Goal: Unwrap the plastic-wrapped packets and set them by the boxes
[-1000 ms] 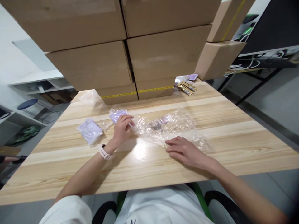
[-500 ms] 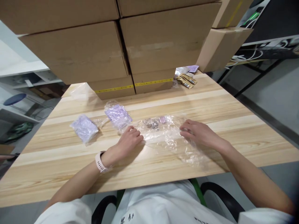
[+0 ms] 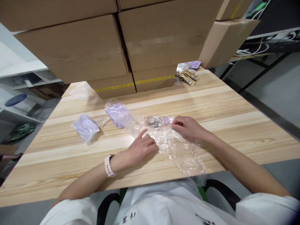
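A crumpled sheet of clear plastic film (image 3: 178, 147) lies spread across the wooden table in front of me. Small brownish items (image 3: 153, 122) and a little pink piece (image 3: 165, 120) show at its far edge; what the brownish items are is too unclear to tell. My right hand (image 3: 187, 126) pinches the film just right of the pink piece, fingertips together. Resting on the film's near left edge, my left hand (image 3: 144, 148) has its index finger stretched out and the others loosely bent. Two plastic-wrapped lilac packets, one farther (image 3: 118, 115) and one nearer (image 3: 86, 127), lie to the left.
Stacked cardboard boxes (image 3: 77, 50) rise along the table's far side, with yellow tape on the lower ones. Gold sachets (image 3: 188, 77) and a lilac packet (image 3: 194, 64) lie at the back right. Clear plastic (image 3: 81, 90) sits at the back left.
My left hand has moved right and nearer me, its index finger now extended. My right hand has shifted left toward the pink piece. The film's near end has moved slightly closer to me.
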A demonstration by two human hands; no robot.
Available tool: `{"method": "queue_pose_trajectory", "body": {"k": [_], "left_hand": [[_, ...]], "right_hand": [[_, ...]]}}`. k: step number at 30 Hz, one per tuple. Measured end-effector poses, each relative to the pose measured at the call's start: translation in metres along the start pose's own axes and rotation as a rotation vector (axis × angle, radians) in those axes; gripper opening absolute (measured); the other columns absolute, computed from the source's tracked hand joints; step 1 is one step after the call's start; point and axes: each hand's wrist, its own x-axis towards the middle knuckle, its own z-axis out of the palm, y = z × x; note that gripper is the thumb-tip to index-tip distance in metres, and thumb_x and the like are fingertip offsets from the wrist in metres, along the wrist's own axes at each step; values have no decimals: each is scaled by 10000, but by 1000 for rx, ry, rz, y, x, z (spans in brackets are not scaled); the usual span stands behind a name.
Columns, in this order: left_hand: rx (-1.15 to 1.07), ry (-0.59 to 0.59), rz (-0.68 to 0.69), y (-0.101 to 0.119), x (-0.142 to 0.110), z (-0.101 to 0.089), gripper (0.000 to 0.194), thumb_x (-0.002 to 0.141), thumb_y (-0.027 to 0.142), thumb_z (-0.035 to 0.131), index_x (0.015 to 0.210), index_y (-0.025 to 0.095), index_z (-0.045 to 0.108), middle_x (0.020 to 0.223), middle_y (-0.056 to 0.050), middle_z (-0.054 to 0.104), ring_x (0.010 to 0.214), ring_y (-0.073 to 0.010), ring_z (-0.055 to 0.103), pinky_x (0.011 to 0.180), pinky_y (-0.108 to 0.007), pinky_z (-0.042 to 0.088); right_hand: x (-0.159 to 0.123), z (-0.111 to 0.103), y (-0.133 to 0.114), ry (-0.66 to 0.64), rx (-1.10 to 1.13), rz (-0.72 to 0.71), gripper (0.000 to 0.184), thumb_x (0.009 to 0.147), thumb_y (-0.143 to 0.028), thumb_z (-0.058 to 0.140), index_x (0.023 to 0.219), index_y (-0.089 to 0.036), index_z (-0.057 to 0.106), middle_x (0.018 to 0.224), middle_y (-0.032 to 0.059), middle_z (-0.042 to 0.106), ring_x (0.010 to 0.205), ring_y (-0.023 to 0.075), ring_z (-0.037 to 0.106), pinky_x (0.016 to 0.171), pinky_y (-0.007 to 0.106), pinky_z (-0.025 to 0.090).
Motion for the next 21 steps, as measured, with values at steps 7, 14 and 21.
{"method": "queue_pose_trajectory", "body": {"k": [7,14,21], "left_hand": [[0,12,-55,-20,-3,1,229,1029,174,471,868,185,633,825,-38,631,806,-196,570,1108,-474,382],[66,50,-102,-25,2,-15,171,1007,153,489,1029,181,655,1119,-104,685,1045,-251,580,1113,-522,361],[-99,-83,69,12,20,-6,84,967,218,633,1050,209,638,1176,-82,656,1111,-249,575,1153,-496,345]], "right_hand": [[-24,-26,36,-39,426,310,322,893,-523,635,780,-223,599,610,-1,592,498,141,488,490,277,355],[-11,-29,25,365,-231,15,376,948,-486,602,1228,-240,646,1267,142,685,1202,358,611,1004,531,498],[14,4,-11,-45,-174,-332,215,916,-291,659,1124,-268,713,1343,85,657,1239,307,586,1044,486,460]]}}
